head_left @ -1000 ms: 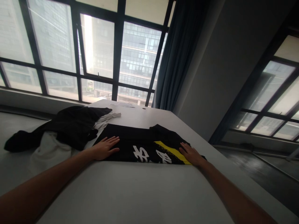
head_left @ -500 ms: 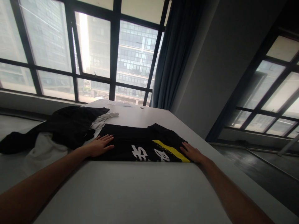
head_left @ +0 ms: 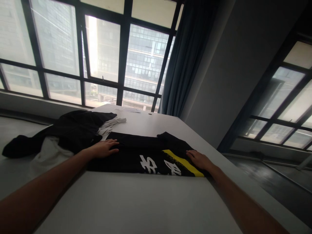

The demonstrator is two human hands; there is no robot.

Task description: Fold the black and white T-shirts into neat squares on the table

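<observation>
A black T-shirt (head_left: 131,152) with white lettering and a yellow stripe lies folded lengthwise on the white table (head_left: 136,204). Its straight edge faces me, and a sleeve shows at the far right. My left hand (head_left: 104,149) rests on the shirt's left end, fingers stretched out and palm down. On the right end, beside the yellow stripe, my right hand (head_left: 198,159) lies with its fingers extended over the cloth. Neither hand grips anything that I can see.
Left of the shirt lies a heap of black clothing (head_left: 73,130), with white cloth (head_left: 52,152) under it. Some papers (head_left: 126,110) and a dark round hole (head_left: 150,114) are at the table's far end. A blue curtain (head_left: 175,74) hangs by the windows.
My right hand has shifted slightly inward over the shirt, closer to the yellow stripe. My left hand still lies on the left end. The view has tilted a little.
</observation>
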